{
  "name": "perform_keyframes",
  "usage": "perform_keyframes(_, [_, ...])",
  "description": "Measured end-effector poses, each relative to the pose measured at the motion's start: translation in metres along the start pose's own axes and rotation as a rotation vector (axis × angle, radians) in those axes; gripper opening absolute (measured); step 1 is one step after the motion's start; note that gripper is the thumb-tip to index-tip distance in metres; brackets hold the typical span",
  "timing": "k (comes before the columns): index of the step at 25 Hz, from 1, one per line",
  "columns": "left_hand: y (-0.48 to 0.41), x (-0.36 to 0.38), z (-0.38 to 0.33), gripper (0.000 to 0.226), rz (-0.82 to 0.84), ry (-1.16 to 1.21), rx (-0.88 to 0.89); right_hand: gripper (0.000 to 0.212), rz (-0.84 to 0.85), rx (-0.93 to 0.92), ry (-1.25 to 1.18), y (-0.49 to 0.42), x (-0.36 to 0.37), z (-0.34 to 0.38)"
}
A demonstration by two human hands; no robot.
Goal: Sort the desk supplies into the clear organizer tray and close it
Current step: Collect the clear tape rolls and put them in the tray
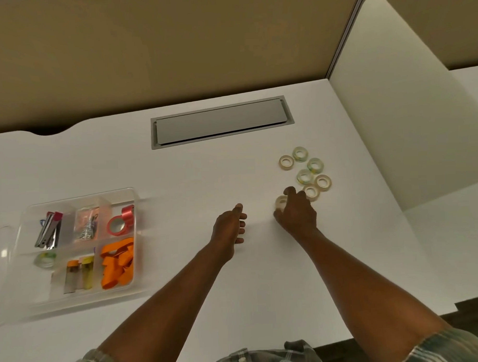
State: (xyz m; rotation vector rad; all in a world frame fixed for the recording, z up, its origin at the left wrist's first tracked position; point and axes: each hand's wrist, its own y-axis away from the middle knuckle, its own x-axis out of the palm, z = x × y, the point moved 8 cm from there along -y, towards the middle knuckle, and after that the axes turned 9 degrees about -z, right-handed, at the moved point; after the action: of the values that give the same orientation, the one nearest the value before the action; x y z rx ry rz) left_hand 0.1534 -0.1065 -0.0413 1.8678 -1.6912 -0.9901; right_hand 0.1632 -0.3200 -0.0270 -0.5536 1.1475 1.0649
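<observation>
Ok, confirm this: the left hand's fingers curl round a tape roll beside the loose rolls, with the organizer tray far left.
Wrong hand: the head view shows the right hand curled round the tape roll beside the loose rolls; the left hand holds nothing. The organizer tray is far left.

The organizer tray [70, 199] lies on the desk [205, 176], before the cable hatch [219, 122] and to its left. The tape rolls [299, 176] lie before the hatch, to its right. The right hand [297, 215] grips the front roll [279, 202], farthest from the hatch.
</observation>
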Motion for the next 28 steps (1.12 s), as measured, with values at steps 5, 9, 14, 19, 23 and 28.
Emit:
perform_keyframes(5, [0.002, 0.019, 0.000, 0.051, 0.008, 0.174, -0.125, 0.042, 0.240, -0.145, -0.478, 0.015, 0.003, 0.042])
perform_keyframes(9, [0.006, 0.041, -0.004, 0.039, 0.140, 0.326, -0.153, 0.040, 0.364, -0.347, -0.460, 0.027, -0.004, 0.057])
perform_keyframes(14, [0.002, 0.045, -0.009, 0.028, 0.092, 0.201, -0.092, 0.037, 0.092, -0.283, -0.424, 0.007, -0.020, 0.026])
perform_keyframes(19, [0.003, 0.033, -0.005, 0.035, 0.112, 0.183, -0.091, 0.056, -0.074, -0.021, 0.033, -0.014, -0.022, -0.037])
perform_keyframes(23, [0.004, 0.016, -0.003, 0.037, 0.096, 0.183, -0.067, 0.056, -0.041, -0.081, 0.223, -0.007, -0.011, -0.044])
perform_keyframes(28, [0.007, -0.014, 0.001, 0.039, 0.088, 0.214, -0.065, 0.045, -0.040, -0.115, 0.241, 0.011, -0.003, -0.016])
